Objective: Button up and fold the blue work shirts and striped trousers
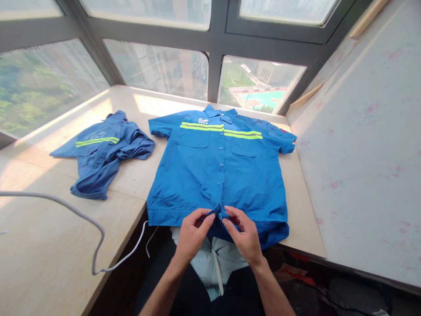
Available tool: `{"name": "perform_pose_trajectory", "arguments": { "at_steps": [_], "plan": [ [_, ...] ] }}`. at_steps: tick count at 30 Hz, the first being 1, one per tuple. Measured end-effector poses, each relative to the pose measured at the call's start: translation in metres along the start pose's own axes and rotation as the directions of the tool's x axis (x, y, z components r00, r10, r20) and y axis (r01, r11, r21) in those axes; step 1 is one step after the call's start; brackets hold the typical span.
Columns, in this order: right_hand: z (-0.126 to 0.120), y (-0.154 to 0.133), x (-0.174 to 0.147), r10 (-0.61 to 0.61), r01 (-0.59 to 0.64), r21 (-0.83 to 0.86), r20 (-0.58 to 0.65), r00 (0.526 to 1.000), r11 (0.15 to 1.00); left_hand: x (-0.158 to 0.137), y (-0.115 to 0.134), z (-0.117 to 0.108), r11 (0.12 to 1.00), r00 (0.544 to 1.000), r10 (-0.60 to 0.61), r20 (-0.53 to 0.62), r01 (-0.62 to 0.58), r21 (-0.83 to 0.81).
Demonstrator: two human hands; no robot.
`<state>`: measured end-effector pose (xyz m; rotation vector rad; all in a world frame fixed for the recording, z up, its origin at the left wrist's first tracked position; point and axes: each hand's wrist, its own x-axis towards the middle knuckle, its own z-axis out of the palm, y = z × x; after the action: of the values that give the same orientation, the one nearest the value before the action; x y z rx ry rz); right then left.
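A blue short-sleeved work shirt (190, 171) lies front up, its collar toward the window, with yellow-green stripes across the chest. Several buttons run down its front, and the upper part of the placket lies together. At the bottom hem, my left hand (195, 228) pinches one front edge between thumb and fingers. My right hand (241, 228) grips the other edge beside a round blue button (220, 216). Both hands are close together and lift the hem slightly. Whether the button is through its hole cannot be made out.
A second blue shirt (98, 149) lies crumpled on the sill (128, 175) to the left. A grey cable (98, 237) loops over the sill's front edge. Windows stand behind, and a floral-papered wall (362, 131) rises on the right. Dark items lie below at right.
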<state>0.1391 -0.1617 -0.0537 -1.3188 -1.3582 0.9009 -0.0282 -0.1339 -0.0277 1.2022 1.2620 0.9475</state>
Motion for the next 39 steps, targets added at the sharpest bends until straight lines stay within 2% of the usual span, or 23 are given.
{"name": "perform_pose_trajectory", "arguments": {
  "at_steps": [3,6,8,14,24,29,34,39],
  "plan": [
    [-0.009,-0.002,0.011,-0.12,0.125,-0.046,0.1,0.988,0.991,0.002,0.004,0.0,0.999,1.0,0.028,0.004,-0.028,0.022],
    [-0.015,-0.009,0.024,-0.237,0.263,-0.087,0.232,0.943,0.961,0.004,0.008,0.001,0.999,0.999,0.044,0.016,-0.045,0.029],
    [-0.015,-0.015,0.03,-0.271,0.305,-0.106,0.251,0.929,0.946,0.006,0.01,0.001,0.999,0.999,0.037,0.024,-0.038,0.013],
    [-0.011,-0.019,0.028,-0.196,0.215,-0.154,0.127,0.972,0.964,0.01,0.01,0.002,0.999,1.0,0.001,0.029,0.0,-0.047],
    [0.0,-0.022,0.027,-0.155,0.153,-0.17,0.001,0.988,0.974,0.009,0.013,0.002,0.996,0.999,0.0,0.04,0.003,-0.088],
    [0.002,-0.022,0.028,-0.158,0.158,-0.138,0.011,0.987,0.978,0.011,0.017,0.001,0.99,0.999,-0.038,0.029,0.041,-0.138],
    [0.002,-0.024,0.033,-0.076,0.076,-0.074,-0.005,0.997,0.994,0.02,0.024,0.001,0.984,0.998,-0.056,0.038,0.061,-0.167],
    [-0.002,-0.028,0.041,-0.01,0.012,-0.025,0.058,0.998,1.0,0.032,0.029,0.002,0.983,0.998,-0.056,0.032,0.061,-0.172]
  ]
}}
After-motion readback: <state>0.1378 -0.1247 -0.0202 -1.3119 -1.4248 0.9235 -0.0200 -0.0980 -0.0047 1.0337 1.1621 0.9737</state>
